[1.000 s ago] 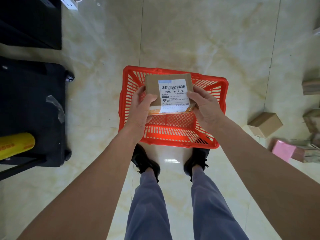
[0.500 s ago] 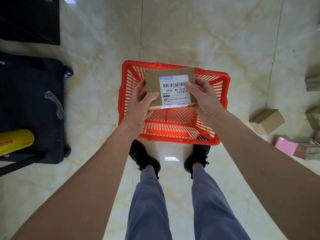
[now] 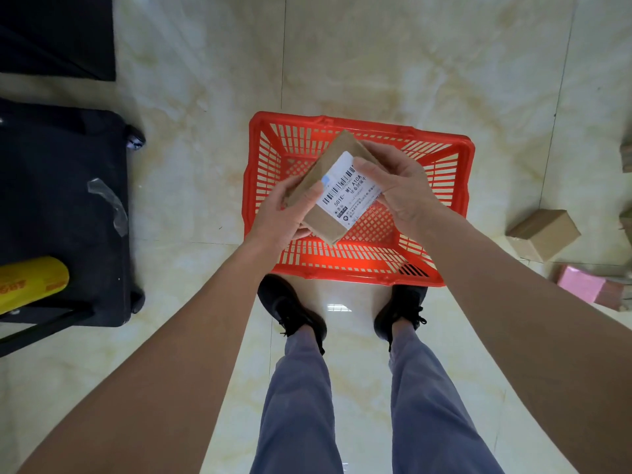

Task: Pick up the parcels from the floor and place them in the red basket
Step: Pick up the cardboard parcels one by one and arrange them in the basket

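Observation:
I hold a brown cardboard parcel with a white barcode label between both hands, above the red basket. The parcel is turned diagonally, one corner pointing away from me. My left hand grips its lower left side, thumb on the top face. My right hand holds the upper right edge, fingers over the label. The basket stands on the tiled floor just in front of my black shoes, and the part of its mesh bottom that shows holds nothing. More parcels lie on the floor at the right: a brown box and a pink one.
A black wheeled case stands at the left with a yellow roll by its near end. A dark object fills the top left corner. Further brown boxes show partly at the right edge. Glossy beige tiles surround the basket.
The parcel has been rotated from square-on to a diagonal tilt, and both hands have shifted their grip with it. It stays above the basket.

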